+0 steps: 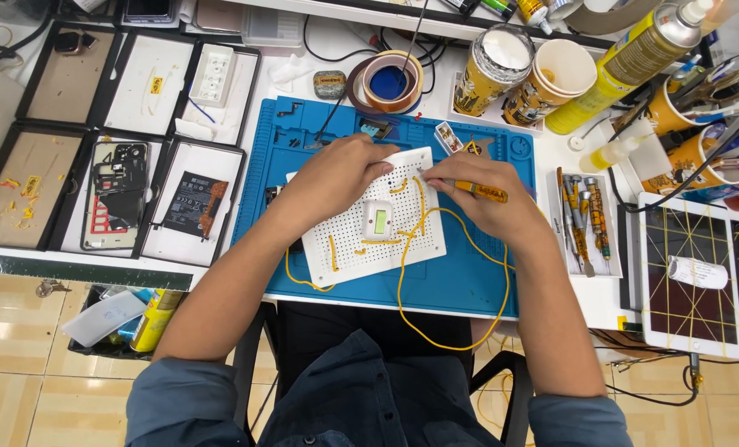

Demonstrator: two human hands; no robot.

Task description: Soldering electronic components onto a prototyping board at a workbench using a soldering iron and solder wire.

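Left hand [336, 178] hides the white perforated board's [378, 248] corner (upper left).

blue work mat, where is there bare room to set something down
On the blue work mat, the bare strips lie right of and below the white perforated board, crossed only by the thin yellow wire. The mat's top edge by the copper tape roll is crowded, and both hands, left and right, cover the board's top.

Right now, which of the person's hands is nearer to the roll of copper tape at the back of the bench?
Left. The left hand rests on the white perforated board, just below the copper tape roll; the right hand, gripping a yellow-handled tool, sits farther right.
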